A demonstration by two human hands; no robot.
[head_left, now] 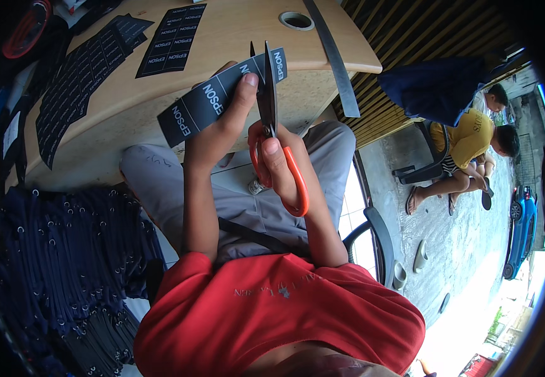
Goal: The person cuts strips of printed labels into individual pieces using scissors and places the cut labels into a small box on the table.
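Left hand [222,125]: fingers are pinching a dark strip of labels [213,99], holding it up off the table [235,38] so the blades can reach it.
Right hand [279,169]: fingers are threaded through the orange handles of the scissors [269,113], blades nearly closed and crossing the strip near its right end.
Strip: hanging in the air over the lap, just in front of the table edge.
Table: more label sheets [175,39] are lying flat there, within reach.
Beside the left knee: a pile of dark cloth [59,251] is sitting.
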